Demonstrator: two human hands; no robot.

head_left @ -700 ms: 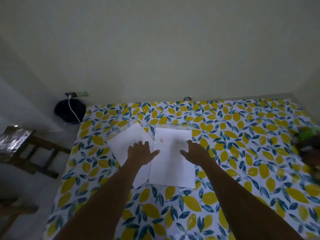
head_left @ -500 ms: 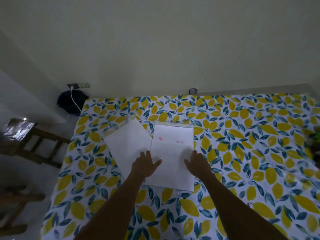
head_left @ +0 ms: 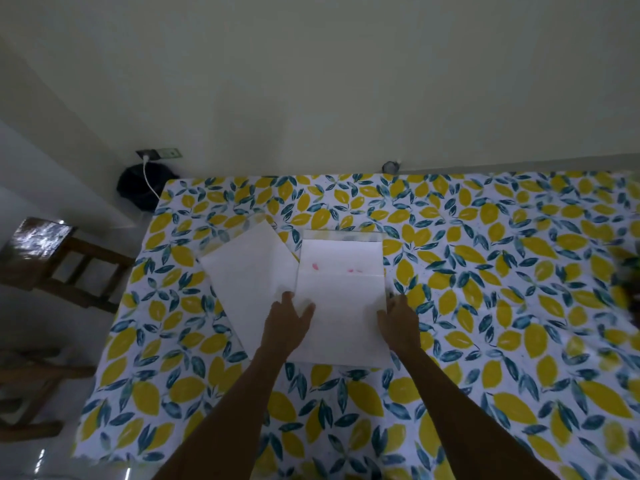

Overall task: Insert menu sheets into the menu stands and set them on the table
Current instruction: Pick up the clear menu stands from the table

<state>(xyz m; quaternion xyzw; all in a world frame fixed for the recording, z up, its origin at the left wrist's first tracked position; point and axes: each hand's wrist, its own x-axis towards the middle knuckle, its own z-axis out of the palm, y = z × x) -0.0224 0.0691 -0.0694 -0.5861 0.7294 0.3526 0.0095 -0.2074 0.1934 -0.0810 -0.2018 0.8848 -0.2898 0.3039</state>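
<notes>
Two white menu sheets lie flat on the lemon-print tablecloth (head_left: 485, 306). The right sheet (head_left: 341, 306) has small pink marks near its top and a clear plastic edge showing above it. The left sheet (head_left: 249, 271) lies turned at an angle, also with clear plastic past its top corner, and its right corner lies under the right sheet. My left hand (head_left: 287, 318) rests palm down with fingers spread on the left edge of the right sheet. My right hand (head_left: 398, 318) rests at that sheet's right edge, fingers flat. Neither hand grips anything.
The table's far edge meets a pale wall with a small round object (head_left: 390, 167) on it. Left of the table stand a wooden chair (head_left: 52, 258), a dark bag (head_left: 142, 188) with a white cable, and another wooden piece (head_left: 31, 393). Something dark and green sits at the right edge (head_left: 632, 271).
Both hands have slid back toward me along the right sheet, from near its middle to its lower half. The view has tilted down and shifted.
</notes>
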